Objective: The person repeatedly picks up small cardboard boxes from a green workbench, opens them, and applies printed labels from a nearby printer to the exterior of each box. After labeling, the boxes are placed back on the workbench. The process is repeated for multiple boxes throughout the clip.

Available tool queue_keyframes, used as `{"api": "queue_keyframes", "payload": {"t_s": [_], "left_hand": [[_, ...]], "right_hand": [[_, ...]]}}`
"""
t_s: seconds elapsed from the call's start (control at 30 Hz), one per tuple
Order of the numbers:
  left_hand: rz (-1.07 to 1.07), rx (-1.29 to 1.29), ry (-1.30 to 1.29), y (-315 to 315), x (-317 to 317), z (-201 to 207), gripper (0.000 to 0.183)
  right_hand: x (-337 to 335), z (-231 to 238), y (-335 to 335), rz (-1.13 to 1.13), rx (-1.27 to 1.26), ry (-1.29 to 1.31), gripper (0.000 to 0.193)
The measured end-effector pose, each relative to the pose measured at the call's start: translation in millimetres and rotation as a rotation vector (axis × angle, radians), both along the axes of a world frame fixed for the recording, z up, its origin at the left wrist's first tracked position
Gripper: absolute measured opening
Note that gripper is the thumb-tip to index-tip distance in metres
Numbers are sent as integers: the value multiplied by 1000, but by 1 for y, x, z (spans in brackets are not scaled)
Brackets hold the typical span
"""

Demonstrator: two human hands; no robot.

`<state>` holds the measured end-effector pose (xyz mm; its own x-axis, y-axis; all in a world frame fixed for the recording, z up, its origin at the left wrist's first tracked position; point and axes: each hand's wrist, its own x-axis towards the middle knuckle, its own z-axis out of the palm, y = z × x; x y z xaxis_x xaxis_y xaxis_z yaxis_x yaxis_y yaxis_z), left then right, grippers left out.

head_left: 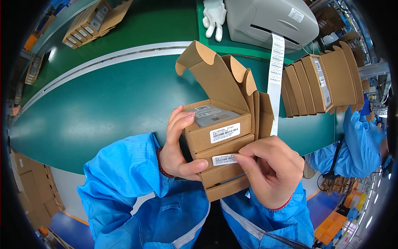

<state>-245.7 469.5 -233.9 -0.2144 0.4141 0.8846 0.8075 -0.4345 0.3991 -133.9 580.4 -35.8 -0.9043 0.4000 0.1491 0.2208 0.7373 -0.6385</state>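
White glove [214, 18] and grey printer [267, 18] at the far side of the green surface [103, 112]
The glove lies just left of the printer. Brown boxes [89, 25] stand far left, brown cardboard [35, 186] near left. To the right is a person in blue clothing [357, 139], an orange container [331, 227] nearer.

I've got a shiny green worktable [95, 108] in front of me, pale metal rail [124, 56] along its far side, orange-striped grey-and-blue floor [72, 230], white lights [369, 222] off right.
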Motion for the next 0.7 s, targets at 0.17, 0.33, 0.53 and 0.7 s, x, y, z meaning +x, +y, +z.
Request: {"api": "queue_keyframes", "payload": {"t_s": [0.17,0.33,0.53,0.7], "left_hand": [[-7,44,24,6,-2,-4,52],[-31,0,-62,7,1,2,51],[-21,-81,-410,-4,17,35,52],[-98,-167,-585,-9,19,34,58]], "right_hand": [[-1,-1,1,-21,38,-21,14],[0,-7,3,-2,136,-17,15],[-1,2,17,-65,428,44,38],[8,5,94,-344,181,-157,26]]}}
